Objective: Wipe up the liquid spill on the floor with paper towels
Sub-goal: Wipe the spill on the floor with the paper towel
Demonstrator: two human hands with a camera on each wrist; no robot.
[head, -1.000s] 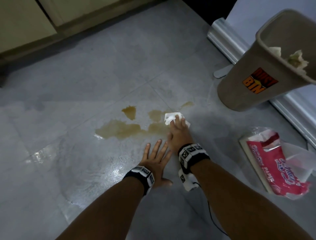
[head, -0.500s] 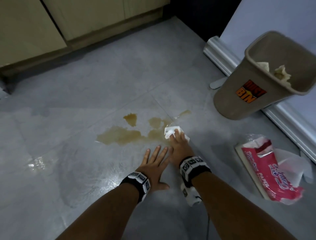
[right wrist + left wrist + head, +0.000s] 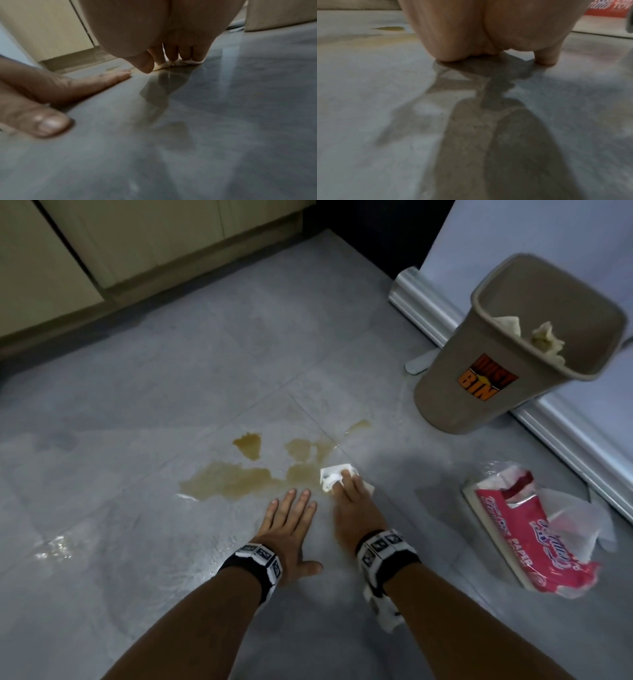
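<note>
A brownish liquid spill spreads in patches across the grey floor tiles, seen low and far in the left wrist view as a yellow spill. My right hand presses a folded white paper towel flat on the floor at the spill's right edge; its fingers lie straight on the paper towel. My left hand rests flat on the floor just left of the right one, fingers spread, holding nothing; its fingers also show beside the right wrist.
A tan dust bin with used towels inside stands at the right by a white appliance. A red and white pack of paper towels lies on the floor to the right. Cabinets line the back. A wet sheen marks the left floor.
My right hand has slid the paper towel back toward me and a little right, off the spill's upper patch. The left hand stays flat in place.
</note>
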